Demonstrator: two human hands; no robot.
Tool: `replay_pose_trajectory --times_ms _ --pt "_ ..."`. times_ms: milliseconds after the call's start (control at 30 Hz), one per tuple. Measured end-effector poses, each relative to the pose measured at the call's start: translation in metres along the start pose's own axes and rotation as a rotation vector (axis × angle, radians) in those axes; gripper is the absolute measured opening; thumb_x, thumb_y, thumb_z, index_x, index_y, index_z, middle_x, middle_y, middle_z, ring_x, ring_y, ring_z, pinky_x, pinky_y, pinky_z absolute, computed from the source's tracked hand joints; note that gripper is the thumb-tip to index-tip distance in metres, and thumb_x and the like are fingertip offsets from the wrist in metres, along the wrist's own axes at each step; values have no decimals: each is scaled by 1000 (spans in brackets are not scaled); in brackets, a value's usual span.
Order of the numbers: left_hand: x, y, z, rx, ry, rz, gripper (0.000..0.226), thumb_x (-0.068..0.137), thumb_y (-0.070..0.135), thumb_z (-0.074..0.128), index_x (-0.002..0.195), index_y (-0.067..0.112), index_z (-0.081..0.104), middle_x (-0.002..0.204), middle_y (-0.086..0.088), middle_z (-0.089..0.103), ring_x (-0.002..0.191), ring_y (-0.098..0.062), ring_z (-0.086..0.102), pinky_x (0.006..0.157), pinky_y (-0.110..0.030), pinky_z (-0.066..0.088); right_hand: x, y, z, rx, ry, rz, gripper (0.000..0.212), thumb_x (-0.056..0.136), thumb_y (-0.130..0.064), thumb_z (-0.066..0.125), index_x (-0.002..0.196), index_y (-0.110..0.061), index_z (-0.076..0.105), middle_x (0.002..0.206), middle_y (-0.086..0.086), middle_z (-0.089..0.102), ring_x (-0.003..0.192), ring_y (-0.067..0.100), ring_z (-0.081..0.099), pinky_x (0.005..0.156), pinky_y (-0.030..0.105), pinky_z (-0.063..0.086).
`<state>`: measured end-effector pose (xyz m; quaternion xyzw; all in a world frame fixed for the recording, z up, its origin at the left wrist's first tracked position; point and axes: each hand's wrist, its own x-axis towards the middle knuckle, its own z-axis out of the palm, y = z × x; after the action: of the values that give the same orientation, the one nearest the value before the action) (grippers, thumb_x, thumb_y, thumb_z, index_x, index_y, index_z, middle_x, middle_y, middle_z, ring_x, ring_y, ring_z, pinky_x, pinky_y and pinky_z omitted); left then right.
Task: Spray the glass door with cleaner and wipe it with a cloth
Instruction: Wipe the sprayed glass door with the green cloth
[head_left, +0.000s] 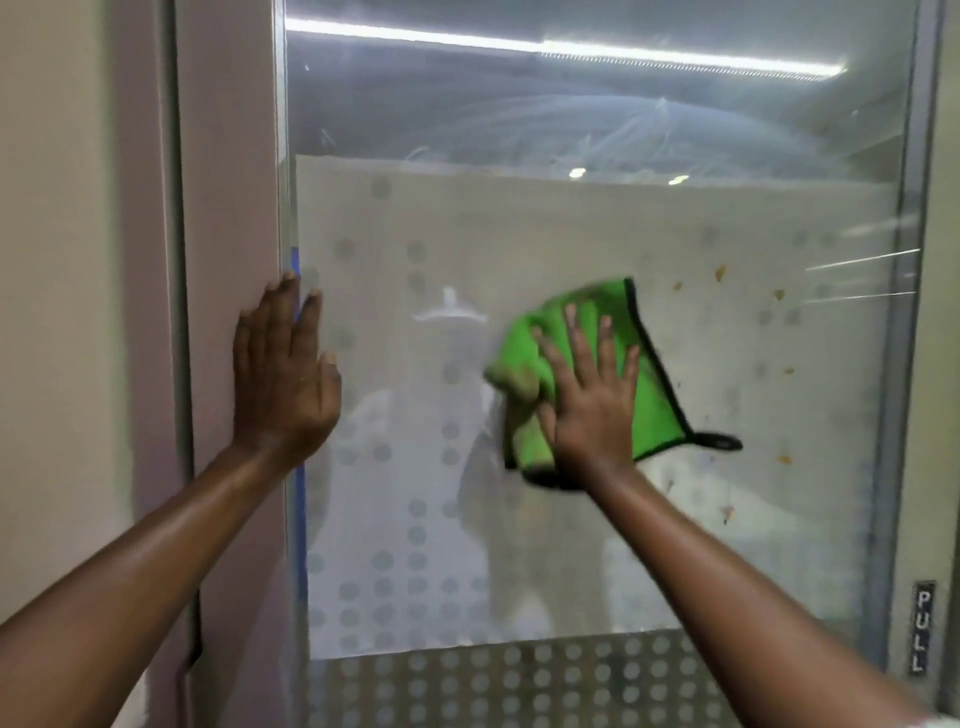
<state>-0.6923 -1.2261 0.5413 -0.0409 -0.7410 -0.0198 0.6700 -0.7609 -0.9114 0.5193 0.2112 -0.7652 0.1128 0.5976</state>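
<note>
Left hand: flat, fingers straight, braced on the glass door at its left edge. Right hand: spread, pressing our green cloth mid-pane. Cloth we judge soft, light, likely to slip; palm its centre. Glass rigid, fragile.

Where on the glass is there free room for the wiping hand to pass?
Free: glass door from the cloth to the right frame, marked only by orange specks; also above the cloth, and between the right hand and left hand. Crowded: the left edge, where the left hand lies flat.
</note>
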Motion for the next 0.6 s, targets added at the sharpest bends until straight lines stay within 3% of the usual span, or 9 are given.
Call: replay_pose_trajectory --times_ms 133,267,400,600 --pt "29 42 6 -24 18 171 62 93 23 47 151 3 43 162 -20 35 151 -37 29 125 -52 19 96 30 -26 -5 54 149 73 91 -41 51 161 -31 30 172 5 16 159 39 10 123 68 10" --pt "69 87 11 -69 32 256 61 97 26 48 153 4 42 162 -20 36 152 -36 29 126 -49 15 110 42 -31 -16 53 139 72 92 -45 42 162 -32 26 173 3 13 159 38 7 124 66 8" --pt "88 118 21 -65 51 287 59 96 26 49 150 2 46 160 -21 38 150 -38 32 124 -52 21 49 41 -16 2 89 138 78 85 -43 45 161 -29 31 172 8 18 158 39 11 124 67 11" --pt "69 148 44 -2 3 396 57 98 28 49 147 0 50 158 -23 40 147 -41 37 122 -54 22 -107 54 15 0 -6 53 90 74 -33 56 160 -28 32 172 10 17 159 41 6 118 74 18"
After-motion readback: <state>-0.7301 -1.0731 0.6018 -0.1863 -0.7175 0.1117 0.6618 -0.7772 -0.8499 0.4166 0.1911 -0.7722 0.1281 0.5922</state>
